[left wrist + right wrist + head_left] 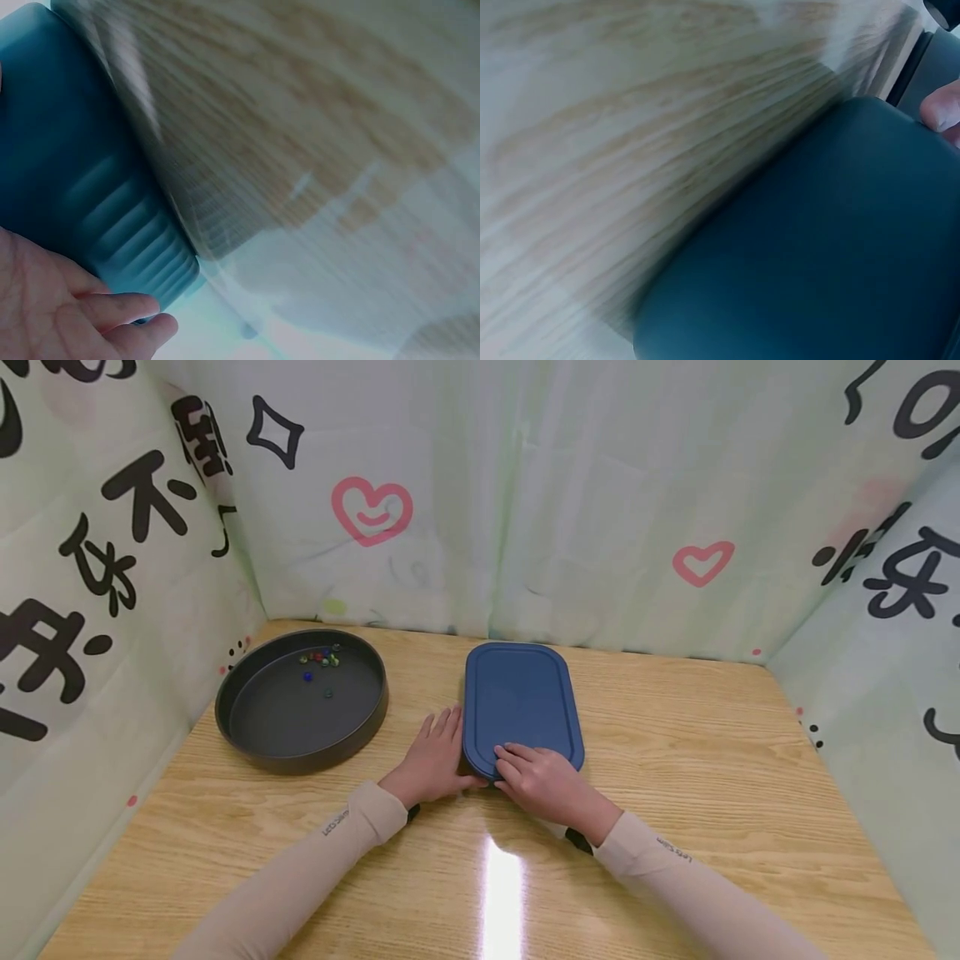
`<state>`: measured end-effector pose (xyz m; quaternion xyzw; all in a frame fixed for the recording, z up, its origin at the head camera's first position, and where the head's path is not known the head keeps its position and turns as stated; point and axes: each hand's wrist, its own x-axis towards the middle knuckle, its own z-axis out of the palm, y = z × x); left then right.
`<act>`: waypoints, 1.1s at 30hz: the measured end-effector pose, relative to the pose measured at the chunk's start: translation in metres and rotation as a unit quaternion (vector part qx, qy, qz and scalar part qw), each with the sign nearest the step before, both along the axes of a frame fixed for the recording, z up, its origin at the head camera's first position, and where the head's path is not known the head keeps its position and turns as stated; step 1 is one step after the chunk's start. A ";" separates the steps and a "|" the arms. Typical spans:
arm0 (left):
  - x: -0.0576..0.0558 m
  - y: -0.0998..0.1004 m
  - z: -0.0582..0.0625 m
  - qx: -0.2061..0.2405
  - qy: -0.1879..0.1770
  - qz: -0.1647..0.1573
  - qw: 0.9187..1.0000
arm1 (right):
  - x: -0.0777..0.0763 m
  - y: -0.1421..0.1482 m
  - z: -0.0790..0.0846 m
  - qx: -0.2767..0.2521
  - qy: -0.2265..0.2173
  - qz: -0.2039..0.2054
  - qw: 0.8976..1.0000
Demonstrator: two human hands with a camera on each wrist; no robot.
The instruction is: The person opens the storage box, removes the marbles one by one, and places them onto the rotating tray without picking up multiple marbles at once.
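Observation:
A blue rectangular storage box with rounded corners and ribs on one side stands on the table, its flat blue lid on top. My left hand lies along the box's left side, fingers extended and thumb spread towards the near edge. In the left wrist view, its fingers rest by the ribbed side. At the near edge of the lid, my right hand has its fingers bent over the rim and the thumb lower, at the front. One fingertip shows beside the box in the right wrist view.
To the left stands a round dark pan with several small coloured marbles in it. Wood-grain tabletop extends around the box. Printed curtains hang behind and along both sides.

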<state>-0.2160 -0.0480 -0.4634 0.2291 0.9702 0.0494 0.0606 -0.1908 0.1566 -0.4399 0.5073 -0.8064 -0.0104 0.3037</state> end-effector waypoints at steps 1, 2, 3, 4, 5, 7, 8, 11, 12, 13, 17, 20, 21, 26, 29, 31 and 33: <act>0.000 0.000 0.000 -0.001 -0.002 0.001 1.000 | 0.000 0.000 0.000 -0.003 -0.006 0.000 1.000; 0.000 0.000 0.000 -0.003 -0.004 0.001 1.000 | 0.000 -0.001 0.000 -0.006 -0.010 0.001 1.000; 0.000 0.000 0.001 -0.004 -0.006 0.002 1.000 | 0.000 -0.001 0.000 -0.009 -0.014 0.001 1.000; 0.000 -0.001 0.001 -0.004 -0.006 0.002 1.000 | 0.000 -0.001 0.000 -0.012 -0.016 0.001 1.000; 0.000 -0.001 0.001 -0.004 -0.006 0.002 1.000 | -0.001 -0.001 0.000 -0.014 -0.017 0.002 1.000; 0.000 -0.001 0.001 -0.006 -0.008 0.003 1.000 | -0.001 -0.002 0.000 -0.020 -0.019 0.004 1.000; 0.001 -0.001 0.002 -0.004 -0.008 0.004 1.000 | -0.002 -0.002 0.001 -0.023 -0.018 0.005 1.000; 0.001 -0.001 0.002 -0.003 -0.011 0.007 1.000 | -0.003 -0.002 0.003 -0.031 -0.019 0.006 0.999; 0.001 -0.001 0.002 -0.005 -0.012 0.008 1.000 | -0.003 -0.002 0.005 -0.035 -0.022 0.006 0.999; 0.000 -0.001 0.002 -0.006 -0.012 0.009 1.000 | -0.004 -0.002 0.006 -0.038 -0.024 0.006 0.999; -0.001 -0.002 0.002 -0.005 -0.013 0.009 1.000 | -0.006 -0.001 0.010 -0.050 -0.028 0.007 0.998; -0.001 -0.006 0.005 -0.008 -0.011 0.009 1.000 | -0.007 -0.001 0.012 -0.063 -0.025 0.013 0.998; -0.001 -0.008 0.006 -0.008 -0.009 0.010 1.000 | -0.007 -0.001 0.012 -0.066 -0.024 0.016 0.997; 0.001 -0.021 0.020 0.010 0.016 0.024 1.000 | -0.007 -0.001 0.010 -0.077 -0.015 0.022 0.997; 0.003 -0.025 0.030 0.037 0.021 0.024 0.999 | -0.007 -0.001 0.010 -0.076 -0.011 0.021 0.997; 0.005 -0.026 0.036 0.048 0.028 0.021 0.998 | -0.006 -0.001 0.012 -0.076 -0.011 0.019 0.997; 0.006 -0.023 0.042 0.053 0.038 0.014 0.998 | -0.006 -0.001 0.013 -0.077 -0.009 0.017 0.997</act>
